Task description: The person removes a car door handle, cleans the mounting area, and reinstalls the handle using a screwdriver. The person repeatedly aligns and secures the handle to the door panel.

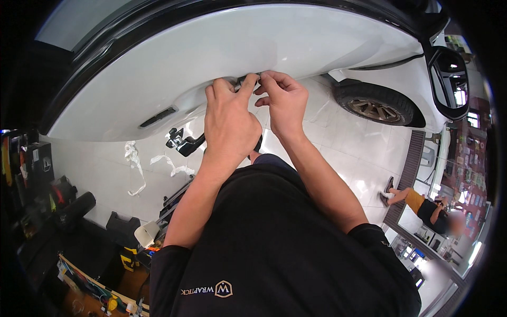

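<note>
Both hands meet at a white car door panel (237,42), which curves across the upper part of the head view. My left hand (231,113) has its fingers bent and pressed to the panel. Close by on its right, my right hand (286,98) has thumb and forefinger pinched together. A small dark piece (244,80) shows at the panel between the fingertips; most of it is covered, and I cannot make out its kind. Left of my hands, the panel has a dark narrow slot (158,117) in a shallow recess.
Crumpled white strips (135,164) lie on the tiled floor (105,164), near a black jointed part (185,142). A black side mirror (450,84) and wheel (375,105) are at right. Another person (433,214) stands farther right. Tools and a dark bin (122,230) crowd lower left.
</note>
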{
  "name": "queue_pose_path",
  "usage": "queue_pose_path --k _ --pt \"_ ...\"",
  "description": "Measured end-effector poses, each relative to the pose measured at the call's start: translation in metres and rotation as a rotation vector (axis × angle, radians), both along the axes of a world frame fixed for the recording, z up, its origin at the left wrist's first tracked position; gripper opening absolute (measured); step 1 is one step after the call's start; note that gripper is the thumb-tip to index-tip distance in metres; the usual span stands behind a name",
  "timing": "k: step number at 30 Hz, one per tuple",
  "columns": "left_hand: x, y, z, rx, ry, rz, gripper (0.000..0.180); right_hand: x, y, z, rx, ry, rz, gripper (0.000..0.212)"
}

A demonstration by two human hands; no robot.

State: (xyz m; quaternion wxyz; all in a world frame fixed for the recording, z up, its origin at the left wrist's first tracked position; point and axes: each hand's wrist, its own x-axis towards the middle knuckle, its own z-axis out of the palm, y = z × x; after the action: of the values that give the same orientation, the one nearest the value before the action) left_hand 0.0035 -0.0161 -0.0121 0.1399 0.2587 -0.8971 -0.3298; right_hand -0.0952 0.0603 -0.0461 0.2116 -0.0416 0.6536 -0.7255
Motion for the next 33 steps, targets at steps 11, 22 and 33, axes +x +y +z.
queue_pose_path --k 11,22,33 --pt "0.003 -0.004 0.0 0.04 0.014 -0.039 0.07 -0.023 0.006 0.014 0.224 0.207 0.224 0.02" --pt "0.006 -0.008 0.002 0.083 0.035 -0.059 0.066 -0.009 -0.004 -0.006 0.215 0.334 0.033 0.014" --pt "0.014 -0.012 0.001 0.22 0.17 -0.02 0.061 -0.008 -0.004 -0.025 0.077 0.632 0.048 0.004"
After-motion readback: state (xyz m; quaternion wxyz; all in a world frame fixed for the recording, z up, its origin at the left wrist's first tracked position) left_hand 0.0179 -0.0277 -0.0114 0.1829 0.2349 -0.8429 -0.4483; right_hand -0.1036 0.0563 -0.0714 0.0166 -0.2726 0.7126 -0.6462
